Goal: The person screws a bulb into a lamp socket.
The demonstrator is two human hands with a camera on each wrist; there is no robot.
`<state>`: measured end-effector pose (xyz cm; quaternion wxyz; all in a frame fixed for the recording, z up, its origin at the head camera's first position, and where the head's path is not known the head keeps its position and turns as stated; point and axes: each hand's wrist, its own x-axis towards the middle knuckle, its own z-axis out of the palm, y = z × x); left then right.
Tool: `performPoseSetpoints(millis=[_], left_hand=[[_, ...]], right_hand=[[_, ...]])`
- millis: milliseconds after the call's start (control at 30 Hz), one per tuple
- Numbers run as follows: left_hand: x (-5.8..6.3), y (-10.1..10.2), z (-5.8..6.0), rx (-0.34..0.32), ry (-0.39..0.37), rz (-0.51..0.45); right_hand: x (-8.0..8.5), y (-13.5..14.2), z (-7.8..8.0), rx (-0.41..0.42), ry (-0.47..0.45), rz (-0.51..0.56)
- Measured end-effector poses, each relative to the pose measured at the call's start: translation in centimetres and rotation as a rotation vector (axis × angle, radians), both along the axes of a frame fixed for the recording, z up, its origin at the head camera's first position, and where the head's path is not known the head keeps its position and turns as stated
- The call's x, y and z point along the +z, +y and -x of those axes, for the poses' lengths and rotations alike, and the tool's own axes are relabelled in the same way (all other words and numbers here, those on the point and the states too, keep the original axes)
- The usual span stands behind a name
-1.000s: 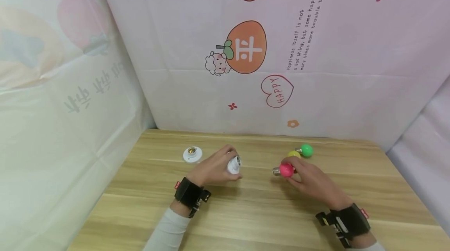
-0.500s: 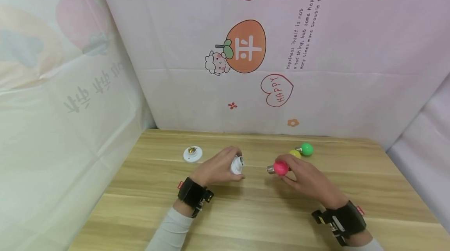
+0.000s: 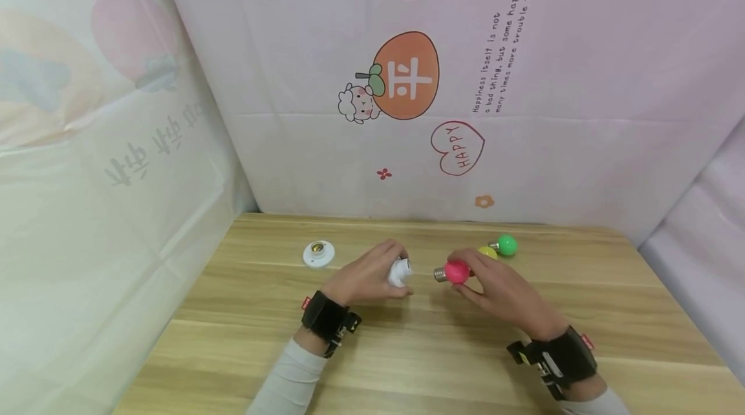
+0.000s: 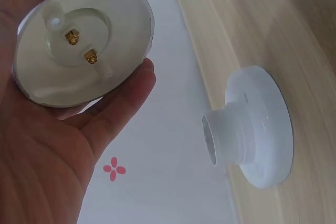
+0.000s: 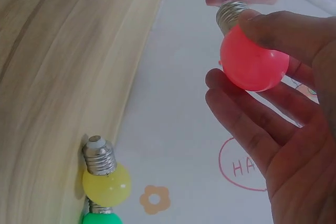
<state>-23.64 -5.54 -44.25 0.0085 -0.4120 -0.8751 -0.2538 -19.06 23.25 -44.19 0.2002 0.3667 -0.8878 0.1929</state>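
In my left hand (image 3: 369, 276) I grip a white round lamp socket (image 3: 399, 271) by its rim, its threaded opening turned toward the right. The left wrist view shows that socket's hollow underside (image 4: 73, 85) with two brass screws. My right hand (image 3: 503, 289) pinches a pink light bulb (image 3: 456, 272) between thumb and fingers, its silver screw base (image 5: 229, 15) pointing left at the socket's mouth. A small gap separates base and socket. Both hands are raised over the wooden table (image 3: 407, 363).
A second white lamp socket (image 3: 318, 254) lies on the table at the back left, opening up. A yellow bulb (image 5: 106, 183) and a green bulb (image 3: 507, 245) lie at the back right. A printed cloth (image 3: 314, 163) hangs behind the table.
My right hand has carried the pink bulb leftward, and my left hand has shifted slightly right with the socket, so the two are closer together. The socket's opening has turned more to the right.
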Motion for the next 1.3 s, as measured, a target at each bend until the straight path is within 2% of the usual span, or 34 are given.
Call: performPoseSetpoints(millis=[400,700,1067,1300], left_hand=[[0.2,0.9,-0.1,-0.019,0.023,-0.013],[0.0,1.4,-0.2,-0.030,0.059,-0.006],[0.1,1.5,-0.4,-0.042,0.039,-0.030],[0.1,1.7,-0.6,-0.056,0.034,-0.038]], right_hand=[[0.4,-0.6,0.3,0.039,-0.014,0.018],[0.8,-1.1,0.3,0.049,0.037,0.038],[0.8,-2.3,0.4,0.081,0.070,0.052],[0.6,-2.7,0.2,0.105,0.059,0.060]])
